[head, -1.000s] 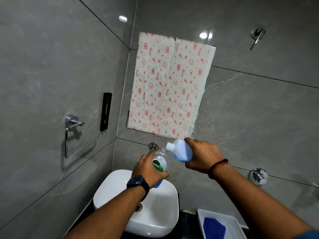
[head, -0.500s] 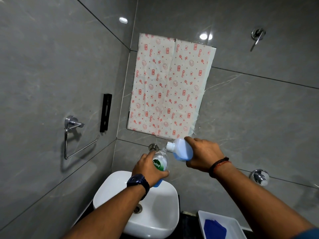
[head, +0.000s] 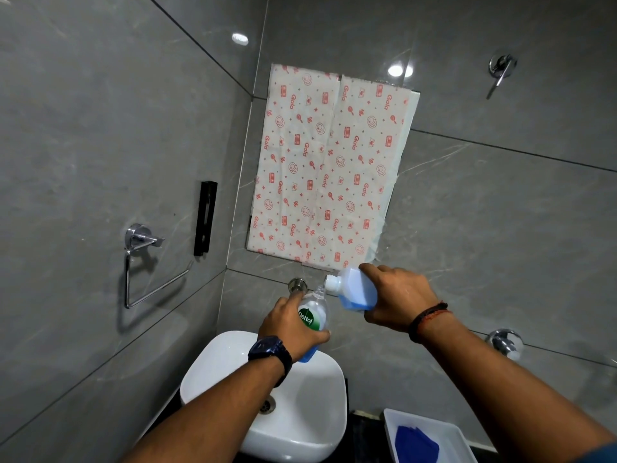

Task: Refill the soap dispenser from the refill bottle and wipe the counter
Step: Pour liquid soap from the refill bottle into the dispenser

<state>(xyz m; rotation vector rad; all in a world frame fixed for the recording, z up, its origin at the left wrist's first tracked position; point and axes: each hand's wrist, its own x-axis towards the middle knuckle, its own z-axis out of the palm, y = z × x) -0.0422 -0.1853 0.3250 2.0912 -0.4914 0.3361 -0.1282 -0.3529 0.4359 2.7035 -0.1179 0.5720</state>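
1. The Dettol soap dispenser bottle (head: 314,320) is sitting in the left hand (head: 289,324), held above the white basin (head: 310,426), its open neck pointing up and right toward the right hand (head: 399,300).
2. The refill bottle (head: 354,290) is lying tipped on its side in the right hand, its white spout meeting the dispenser's neck; blue liquid is pooling along its lower side.
3. The left hand is wrapping closed around the dispenser's body, thumb under the green label, a dark watch (head: 268,354) on its wrist.
4. The right hand is gripping the refill bottle's base, fingers curled over it, a cord bracelet (head: 429,317) on its wrist.
5. Below the right forearm, a white tray (head: 444,429) is holding a blue cloth (head: 415,444).
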